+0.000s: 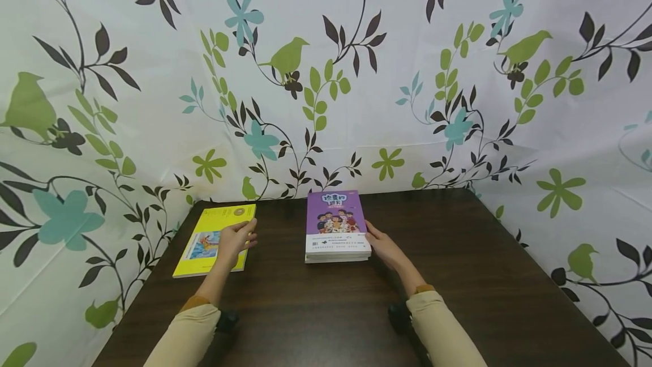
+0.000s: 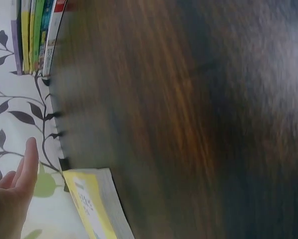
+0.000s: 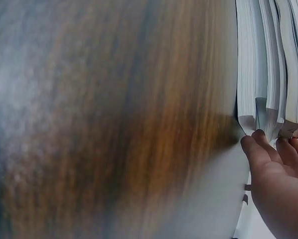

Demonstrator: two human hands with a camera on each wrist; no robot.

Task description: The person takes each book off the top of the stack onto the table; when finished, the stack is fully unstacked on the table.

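Note:
A yellow book (image 1: 209,220) with a picture on its cover lies on the left of the table. My left hand (image 1: 235,243) hovers over its right side, fingers loosely extended and holding nothing. In the left wrist view, the fingers (image 2: 27,167) stand apart from the yellow book (image 2: 89,199). Near the table's middle is a neat stack of books, topped by a purple and white book (image 1: 337,214). Against the right side of that stack my right hand (image 1: 385,247) rests, its fingertips touching the page edges (image 3: 273,59), as the right wrist view shows.
The dark wooden table (image 1: 305,310) ends at the back against a patterned cloth (image 1: 356,129) with leaves and birds. Bare tabletop separates the yellow book from the stack. Colourful spines (image 2: 37,37) of the stacked books show in the left wrist view.

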